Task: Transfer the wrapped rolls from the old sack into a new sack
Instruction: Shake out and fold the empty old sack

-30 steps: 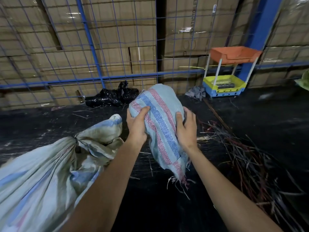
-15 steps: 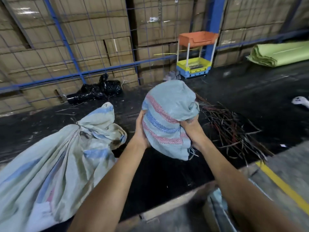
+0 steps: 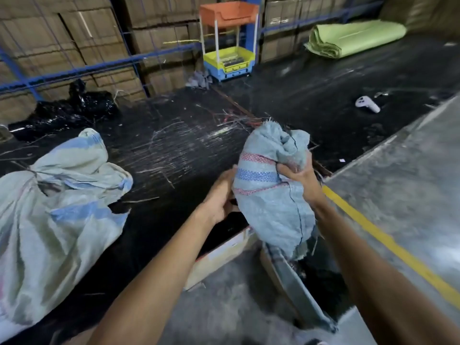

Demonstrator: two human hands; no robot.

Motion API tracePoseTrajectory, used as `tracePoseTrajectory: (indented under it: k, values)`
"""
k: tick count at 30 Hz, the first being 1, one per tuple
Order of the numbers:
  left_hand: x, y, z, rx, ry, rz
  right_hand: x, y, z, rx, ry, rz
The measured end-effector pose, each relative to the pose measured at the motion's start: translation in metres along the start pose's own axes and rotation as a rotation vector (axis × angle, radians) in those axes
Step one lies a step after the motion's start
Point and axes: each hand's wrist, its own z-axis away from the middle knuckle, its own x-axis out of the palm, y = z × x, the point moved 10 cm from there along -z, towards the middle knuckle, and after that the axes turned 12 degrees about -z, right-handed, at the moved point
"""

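The large sack is cut off at nine o'clock; left hand fingers are hidden behind the small sack, contents unseen.

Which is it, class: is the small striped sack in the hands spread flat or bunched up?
Bunched up: the striped sack is crumpled between left hand and right hand.

A small plastic rack with an orange top bin and a yellow lower tray on a blue base is standing at the upper centre of the frame. Behind it, stacked brown cardboard boxes are sitting behind blue wire mesh. A crumpled black plastic bag is lying at the left, a rolled lime-green sheet at the upper right. A white handheld controller is resting on the black floor mat, and a yellow floor line is running down the right.
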Motion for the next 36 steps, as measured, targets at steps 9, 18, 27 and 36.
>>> tracePoseTrajectory:
  k: [9, 18, 27, 36]
  values:
    - [0.131, -0.132, -0.074, -0.031, -0.034, 0.041, -0.161, 0.097, 0.043, 0.377, -0.025, 0.143]
    - [0.185, -0.349, -0.243, -0.142, 0.116, -0.381, -0.369, 0.286, 0.049, 0.551, -0.058, 0.787]
    - [0.141, -0.478, -0.351, -0.055, 0.409, -0.589, -0.399, 0.499, 0.044, 0.597, -0.311, 1.186]
    - [0.130, -0.502, -0.350, -0.032, 0.404, -0.520, -0.391, 0.619, 0.087, 0.826, -0.659, 1.382]
